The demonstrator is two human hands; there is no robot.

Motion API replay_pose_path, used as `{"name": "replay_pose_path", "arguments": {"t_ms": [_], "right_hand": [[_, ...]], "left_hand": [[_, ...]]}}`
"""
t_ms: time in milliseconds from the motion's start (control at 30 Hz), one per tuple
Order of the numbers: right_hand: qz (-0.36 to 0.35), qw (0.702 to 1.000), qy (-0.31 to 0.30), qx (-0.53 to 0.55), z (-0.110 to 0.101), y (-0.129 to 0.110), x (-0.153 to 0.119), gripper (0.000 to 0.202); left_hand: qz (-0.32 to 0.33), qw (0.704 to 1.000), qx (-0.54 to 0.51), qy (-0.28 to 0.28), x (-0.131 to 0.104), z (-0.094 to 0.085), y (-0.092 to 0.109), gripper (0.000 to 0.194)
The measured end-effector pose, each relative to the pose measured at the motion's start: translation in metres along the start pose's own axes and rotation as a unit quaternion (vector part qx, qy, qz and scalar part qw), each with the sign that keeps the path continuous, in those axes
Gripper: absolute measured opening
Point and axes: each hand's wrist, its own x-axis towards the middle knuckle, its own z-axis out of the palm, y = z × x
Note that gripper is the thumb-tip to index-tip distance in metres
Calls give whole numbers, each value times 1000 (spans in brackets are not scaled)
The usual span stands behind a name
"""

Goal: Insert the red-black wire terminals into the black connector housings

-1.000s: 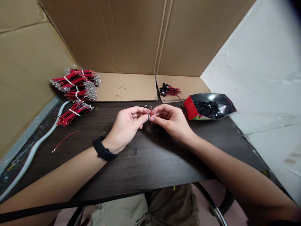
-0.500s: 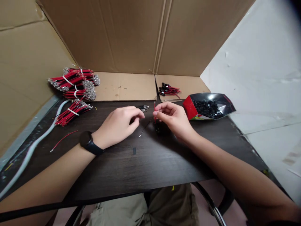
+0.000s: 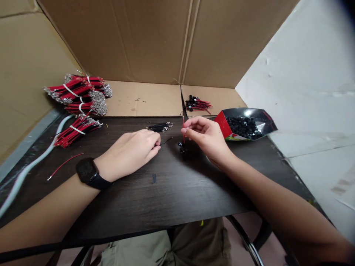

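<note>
My left hand (image 3: 138, 146), with a black watch on the wrist, is closed in a pinch at the middle of the table. From its fingertips a thin black wire (image 3: 167, 140) sticks out to the right. My right hand (image 3: 203, 135) pinches an upright red wire (image 3: 183, 139) between thumb and finger. Below those fingers, small black connector housings (image 3: 182, 147) show at the wire's lower end; whether they are joined to it I cannot tell. Just behind my left hand lies a pile of black wires (image 3: 160, 127) with metal tips.
Tied bundles of red and black wires (image 3: 79, 92) are stacked at the back left, beside a pale cable (image 3: 36, 159). A single red wire (image 3: 64, 164) lies in front. Finished-looking red wires with black connectors (image 3: 197, 104) rest on cardboard. An open box (image 3: 224, 123) holds black housings.
My left hand has drawn back leftward and closed on the black wire that lay loose on the table. My right hand stays nearly in place with the red wire. The view has shifted slightly.
</note>
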Motion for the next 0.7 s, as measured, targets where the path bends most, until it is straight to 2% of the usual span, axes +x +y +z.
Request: {"name": "replay_pose_path", "arguments": {"t_ms": [233, 333, 467, 600, 700], "right_hand": [[-6, 1000, -10, 21, 1, 3, 1, 16], [-6, 1000, -9, 16, 1, 4, 1, 17], [-38, 999, -5, -23, 0, 4, -1, 16], [-120, 985, 1, -126, -1, -1, -7, 9], [-142, 978, -11, -150, 0, -3, -10, 9]], "left_hand": [[8, 995, 97, 7, 0, -3, 4, 23], [-3, 996, 85, 12, 1, -5, 4, 21], [-53, 995, -75, 24, 3, -8, 3, 11], [-56, 956, -278, 74, 5, -10, 8, 12], [-71, 927, -351, 108, 6, -11, 15, 12]]}}
